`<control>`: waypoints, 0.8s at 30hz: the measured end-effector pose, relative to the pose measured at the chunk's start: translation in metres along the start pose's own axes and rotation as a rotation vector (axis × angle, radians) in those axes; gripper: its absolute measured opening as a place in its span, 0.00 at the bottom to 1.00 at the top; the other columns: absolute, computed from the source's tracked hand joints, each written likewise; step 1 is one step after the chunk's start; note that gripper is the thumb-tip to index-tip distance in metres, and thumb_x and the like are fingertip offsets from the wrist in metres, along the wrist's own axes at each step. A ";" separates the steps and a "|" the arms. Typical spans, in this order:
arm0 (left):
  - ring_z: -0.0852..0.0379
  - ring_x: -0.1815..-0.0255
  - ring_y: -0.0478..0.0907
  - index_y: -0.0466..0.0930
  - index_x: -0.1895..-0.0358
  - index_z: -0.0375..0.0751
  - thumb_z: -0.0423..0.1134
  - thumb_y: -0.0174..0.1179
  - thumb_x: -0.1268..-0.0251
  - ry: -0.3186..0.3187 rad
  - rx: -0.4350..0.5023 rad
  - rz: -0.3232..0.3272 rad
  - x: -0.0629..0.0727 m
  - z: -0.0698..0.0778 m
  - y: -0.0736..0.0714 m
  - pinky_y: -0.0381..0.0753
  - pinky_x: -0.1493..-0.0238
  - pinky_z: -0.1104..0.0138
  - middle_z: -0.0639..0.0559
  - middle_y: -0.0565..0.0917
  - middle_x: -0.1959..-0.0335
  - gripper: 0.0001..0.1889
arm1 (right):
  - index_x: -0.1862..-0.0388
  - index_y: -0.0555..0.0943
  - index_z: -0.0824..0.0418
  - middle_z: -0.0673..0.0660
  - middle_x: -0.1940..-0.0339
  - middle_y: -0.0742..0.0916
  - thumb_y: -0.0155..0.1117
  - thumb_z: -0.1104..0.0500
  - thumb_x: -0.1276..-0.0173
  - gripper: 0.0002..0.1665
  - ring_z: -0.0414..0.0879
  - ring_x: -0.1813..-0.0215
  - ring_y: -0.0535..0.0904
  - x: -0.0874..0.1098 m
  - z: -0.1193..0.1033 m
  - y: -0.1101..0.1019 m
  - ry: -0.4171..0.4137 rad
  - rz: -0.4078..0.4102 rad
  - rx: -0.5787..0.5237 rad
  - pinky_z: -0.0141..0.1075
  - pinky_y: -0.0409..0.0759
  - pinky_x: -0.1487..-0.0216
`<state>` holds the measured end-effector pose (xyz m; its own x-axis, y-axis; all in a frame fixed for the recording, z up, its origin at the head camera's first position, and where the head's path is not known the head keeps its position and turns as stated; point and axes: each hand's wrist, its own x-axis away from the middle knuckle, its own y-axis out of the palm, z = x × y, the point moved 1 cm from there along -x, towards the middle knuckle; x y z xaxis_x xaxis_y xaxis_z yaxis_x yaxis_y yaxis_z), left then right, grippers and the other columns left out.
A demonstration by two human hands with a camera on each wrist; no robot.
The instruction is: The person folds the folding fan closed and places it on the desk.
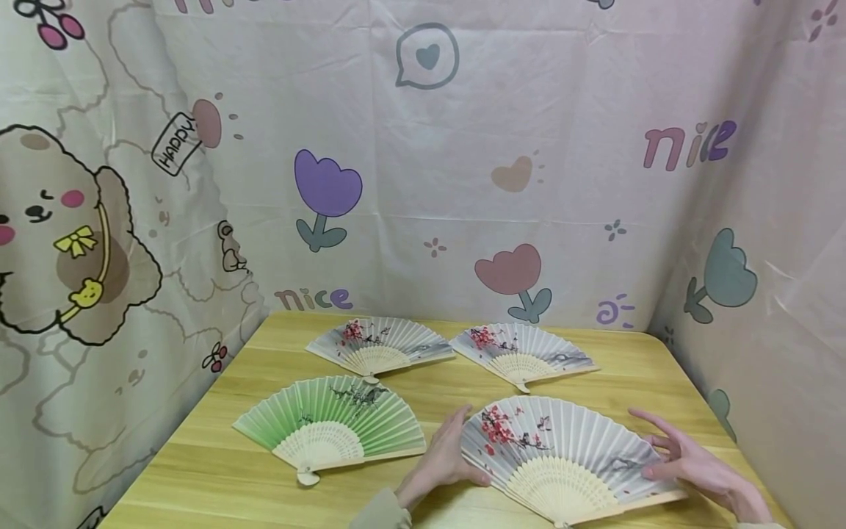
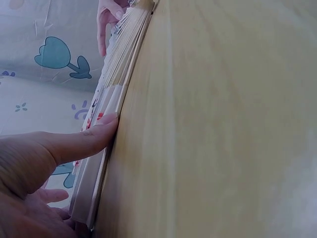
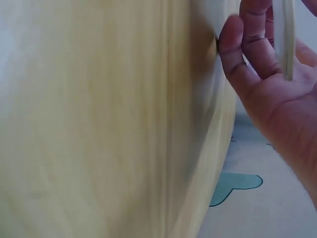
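An open folding fan [image 1: 578, 433], grey-white with red blossoms and pale ribs, lies at the near right in the head view. My left hand [image 1: 444, 457] grips its left edge. In the left wrist view the thumb [image 2: 91, 141] presses on the side of the folds, with the fingers partly hidden around the far end. My right hand [image 1: 694, 466] holds the fan's right end, thumb over the printed leaf and index finger stretched away. In the right wrist view a thin pale edge of the fan [image 3: 287, 44] stands against that hand's palm.
Left of these hands a green open fan [image 1: 357, 411] lies on the wooden table [image 1: 198, 455]. Two more grey-white blossom fans, one at back left [image 1: 396, 338] and one at back right [image 1: 529, 342], lie behind. A printed cloth [image 1: 410, 162] hangs around the table.
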<state>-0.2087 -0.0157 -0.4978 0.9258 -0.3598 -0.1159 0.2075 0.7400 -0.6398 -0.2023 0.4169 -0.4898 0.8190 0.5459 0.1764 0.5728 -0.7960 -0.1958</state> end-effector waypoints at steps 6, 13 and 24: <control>0.29 0.30 0.68 0.56 0.25 0.32 0.38 0.86 0.73 -0.019 0.063 0.010 0.000 -0.003 -0.001 0.72 0.29 0.32 0.28 0.68 0.28 0.64 | 0.25 0.57 0.22 0.37 0.41 0.81 0.52 0.72 0.26 0.49 0.34 0.43 0.80 -0.002 0.000 0.003 -0.078 -0.044 -0.138 0.33 0.88 0.44; 0.30 0.37 0.74 0.54 0.24 0.32 0.35 0.85 0.73 0.006 0.139 0.042 0.001 -0.004 -0.004 0.77 0.34 0.32 0.27 0.75 0.36 0.65 | 0.23 0.59 0.30 0.33 0.41 0.80 0.51 0.73 0.26 0.46 0.32 0.43 0.80 -0.003 0.003 0.003 -0.128 0.059 -0.161 0.33 0.89 0.47; 0.45 0.53 0.82 0.57 0.25 0.33 0.31 0.84 0.71 -0.026 0.248 0.110 0.000 -0.007 -0.007 0.85 0.42 0.40 0.36 0.84 0.49 0.61 | 0.26 0.68 0.37 0.45 0.38 0.83 0.34 0.76 0.21 0.40 0.47 0.42 0.85 -0.011 -0.005 0.007 -0.233 -0.072 -0.537 0.39 0.89 0.40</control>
<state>-0.2122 -0.0250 -0.4981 0.9541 -0.2576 -0.1529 0.1736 0.8914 -0.4186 -0.2076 0.4043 -0.4877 0.7994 0.5980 -0.0573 0.5796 -0.7428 0.3352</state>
